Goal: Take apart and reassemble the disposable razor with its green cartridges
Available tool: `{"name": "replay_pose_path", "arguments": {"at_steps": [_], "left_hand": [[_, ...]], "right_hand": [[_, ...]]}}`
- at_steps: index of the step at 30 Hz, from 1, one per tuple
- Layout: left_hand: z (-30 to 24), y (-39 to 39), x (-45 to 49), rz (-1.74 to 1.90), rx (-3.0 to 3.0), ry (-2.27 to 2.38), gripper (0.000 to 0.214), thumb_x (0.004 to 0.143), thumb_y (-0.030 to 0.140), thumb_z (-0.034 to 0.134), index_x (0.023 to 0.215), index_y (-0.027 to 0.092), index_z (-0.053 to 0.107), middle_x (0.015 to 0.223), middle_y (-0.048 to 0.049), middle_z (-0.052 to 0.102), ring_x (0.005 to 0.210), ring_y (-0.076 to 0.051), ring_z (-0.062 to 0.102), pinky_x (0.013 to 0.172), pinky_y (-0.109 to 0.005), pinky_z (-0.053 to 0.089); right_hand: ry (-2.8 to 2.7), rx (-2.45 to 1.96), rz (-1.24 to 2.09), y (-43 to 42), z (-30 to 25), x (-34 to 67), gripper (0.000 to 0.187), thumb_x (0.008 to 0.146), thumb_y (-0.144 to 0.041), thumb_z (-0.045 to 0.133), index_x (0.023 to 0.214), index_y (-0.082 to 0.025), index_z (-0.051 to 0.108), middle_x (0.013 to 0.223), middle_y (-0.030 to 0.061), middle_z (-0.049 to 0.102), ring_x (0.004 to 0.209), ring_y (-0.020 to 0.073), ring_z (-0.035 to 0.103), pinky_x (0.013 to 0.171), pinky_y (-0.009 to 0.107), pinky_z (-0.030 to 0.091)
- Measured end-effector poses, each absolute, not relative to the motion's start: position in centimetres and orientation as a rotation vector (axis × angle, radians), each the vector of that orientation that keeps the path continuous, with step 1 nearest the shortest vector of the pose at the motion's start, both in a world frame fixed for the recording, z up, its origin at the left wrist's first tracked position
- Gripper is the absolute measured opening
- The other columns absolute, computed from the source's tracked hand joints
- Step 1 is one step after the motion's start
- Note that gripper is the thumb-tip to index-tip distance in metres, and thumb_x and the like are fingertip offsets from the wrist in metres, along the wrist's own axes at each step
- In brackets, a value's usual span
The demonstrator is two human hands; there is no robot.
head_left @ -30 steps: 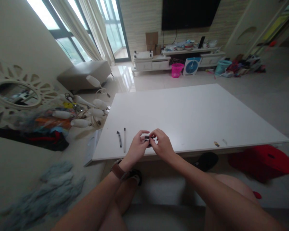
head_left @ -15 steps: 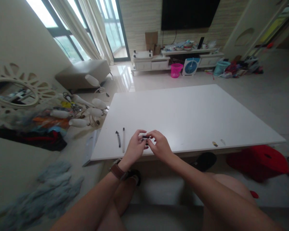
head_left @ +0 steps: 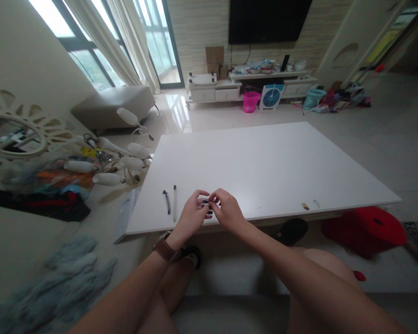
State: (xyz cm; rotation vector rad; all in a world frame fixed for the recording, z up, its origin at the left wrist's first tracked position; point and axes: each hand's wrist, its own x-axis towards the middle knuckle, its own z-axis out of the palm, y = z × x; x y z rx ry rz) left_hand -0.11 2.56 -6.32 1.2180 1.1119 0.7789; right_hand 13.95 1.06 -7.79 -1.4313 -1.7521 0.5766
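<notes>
1. Right hand [head_left: 227, 211] sits closer to the left hand [head_left: 191, 216] than a second ago, both right of the pale stick [head_left: 174, 204] on the tabletop [head_left: 261, 157].
2. Fine two-handed work on a small dark piece [head_left: 205, 201] seems in hand; the next move likely calls for a steady left grip and light right-hand adjustment.
3. Left fingers curl narrowly around the piece, near the pale stick, on its right.
4. Right fingers bunch narrowly beside the piece; whether they pinch it, I cannot tell.

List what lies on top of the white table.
A dark slim tool, a pale stick, a yellowish piece and a pale scrap; the left hand and right hand hide anything beneath.
</notes>
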Motion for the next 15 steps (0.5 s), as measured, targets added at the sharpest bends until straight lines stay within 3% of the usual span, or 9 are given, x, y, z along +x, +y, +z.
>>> {"name": "replay_pose_path", "arguments": {"at_steps": [15], "left_hand": [[-6.23, 2.5, -0.03, 0.781, 1.164, 1.126, 0.027, 0.077, 0.022, 0.062, 0.102, 0.02, 0.053, 0.094, -0.0065, 0.071, 0.075, -0.017, 0.069, 0.062, -0.033, 0.061]], "right_hand": [[-1.775, -1.432, 0.6, 1.0, -7.68, 13.92, 0.015, 0.084, -0.005, 0.058, 0.085, -0.019, 0.058, 0.085, 0.0022, 0.062, 0.078, 0.0167, 0.057, 0.073, 0.03, 0.044]]}}
